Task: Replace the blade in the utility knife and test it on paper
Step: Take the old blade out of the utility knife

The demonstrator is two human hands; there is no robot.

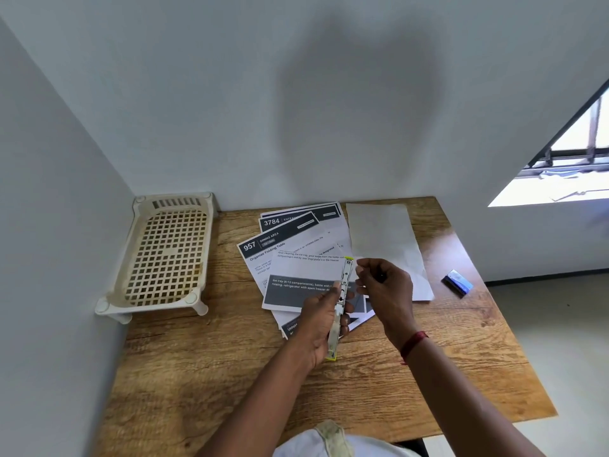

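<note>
Head: rack (164, 255), sheets (296, 245), blue box (458, 282)

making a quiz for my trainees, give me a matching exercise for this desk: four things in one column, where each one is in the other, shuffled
Things:
1 utility knife
2 blue box
3 plastic rack
4 blank sheet

Places:
a in the far left corner of the table
b in the left hand
c alone near the table's right edge
d just right of the printed sheets

Pairs: 1-b; 2-c; 3-a; 4-d
</note>
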